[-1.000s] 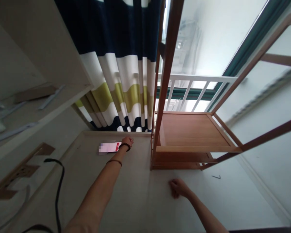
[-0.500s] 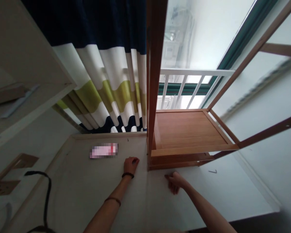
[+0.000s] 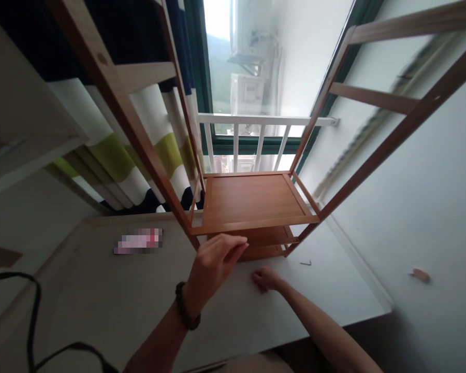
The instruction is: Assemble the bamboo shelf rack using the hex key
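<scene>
A brown wooden shelf rack (image 3: 256, 199) stands on the pale surface (image 3: 112, 305) before a window. My left hand (image 3: 213, 261), with a dark bead bracelet on the wrist, hovers just in front of the rack's lower front rail. Its fingers are pressed together against the thumb, and whatever may be pinched there is hidden. My right hand (image 3: 266, 280) rests on the surface near the rack's base with its fingers curled under. A phone (image 3: 139, 241) lies flat to the left of the rack.
A small Allen key (image 3: 305, 263) lies right of the rack's foot. A black cable (image 3: 31, 316) loops at the lower left. A striped curtain (image 3: 112, 155) hangs behind on the left, with a white window railing (image 3: 256, 120) behind the rack. White walls close in on both sides.
My left hand has left the phone, swung right and lifted toward the rack's front rail. My right hand slid closer to the rack's base. The view has turned right and faces the rack.
</scene>
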`<state>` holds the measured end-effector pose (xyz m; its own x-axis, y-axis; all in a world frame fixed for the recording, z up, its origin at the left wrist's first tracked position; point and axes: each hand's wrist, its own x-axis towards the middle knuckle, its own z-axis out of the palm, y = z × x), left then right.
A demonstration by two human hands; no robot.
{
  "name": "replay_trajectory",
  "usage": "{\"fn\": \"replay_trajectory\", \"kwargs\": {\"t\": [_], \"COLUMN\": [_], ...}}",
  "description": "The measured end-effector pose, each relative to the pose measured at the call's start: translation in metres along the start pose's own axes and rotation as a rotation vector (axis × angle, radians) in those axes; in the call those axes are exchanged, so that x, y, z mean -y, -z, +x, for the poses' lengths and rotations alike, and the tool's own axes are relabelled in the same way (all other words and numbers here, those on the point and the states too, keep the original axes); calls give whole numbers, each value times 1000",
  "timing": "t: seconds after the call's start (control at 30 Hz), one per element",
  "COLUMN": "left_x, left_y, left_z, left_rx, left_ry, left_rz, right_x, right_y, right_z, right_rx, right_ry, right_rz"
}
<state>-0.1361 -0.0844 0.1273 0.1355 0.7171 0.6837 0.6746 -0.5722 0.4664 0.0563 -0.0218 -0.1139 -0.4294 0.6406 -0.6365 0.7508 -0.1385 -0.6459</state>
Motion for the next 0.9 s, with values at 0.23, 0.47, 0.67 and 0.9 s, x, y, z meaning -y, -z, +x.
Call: {"fn": "replay_trajectory", "kwargs": {"t": [0.23, 0.47, 0.67, 0.9], "left_x": [4, 15, 6, 8], "left_y": [-67, -80, -74, -89], "left_z": [93, 111, 120, 151], "left_rx": [210, 342, 367, 472], "left_ry": [138, 224, 315, 303], "left_rz": [279, 253, 292, 398], "right_x": [-63, -135, -150, -166], "right_y": [103, 152, 148, 160], "right_z": [-43, -36, -13, -18], "right_rx": [-475, -601, -515, -441], "right_ry": [1, 160, 363, 626], "right_rz": [-257, -309, -277, -221]}}
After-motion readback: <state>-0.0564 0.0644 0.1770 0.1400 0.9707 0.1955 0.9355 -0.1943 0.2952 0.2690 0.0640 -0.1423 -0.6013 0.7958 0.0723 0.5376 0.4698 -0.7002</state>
